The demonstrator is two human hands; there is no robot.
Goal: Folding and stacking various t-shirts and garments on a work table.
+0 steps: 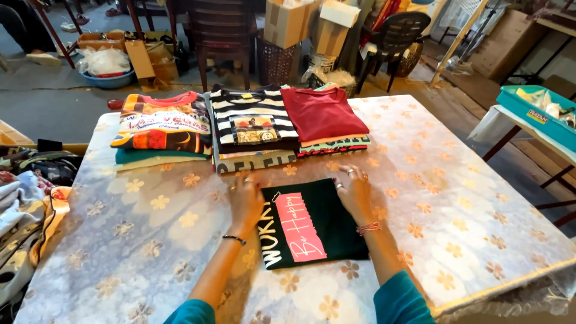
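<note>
The left hand (246, 201) is laid flat, fingers spread and extended, on the left edge of a folded dark green T-shirt (327, 225); nothing is gripped by it. The right hand (354, 192) is likewise opened out, its palm pressed on the shirt's upper right corner, with rings seen on the fingers (350, 172) and a beaded band at the wrist. The folded shirt is spread on the near middle of the bench (480, 222), which is covered by a pale sheet patterned with tan flowers, and a pink panel with white lettering is shown on its upper face.

Behind the hands, three stacks of folded shirts are ranged side by side along the far part of the bench: a stack topped by an orange printed shirt (162, 123) at the left, a black-and-white striped stack (252, 123) in the middle, and a stack topped by a plain red shirt (321, 114) at the right. The striped stack lies just beyond the left hand's fingertips.

A heap of unfolded clothes (27, 204) is seen off the bench's left edge. A teal tray (528, 108) holding small packets is set on another surface at the right. On the floor beyond, cardboard boxes (300, 21), a dark wooden chair (222, 30) and a blue basin (108, 78) filled with clear plastic are placed.
</note>
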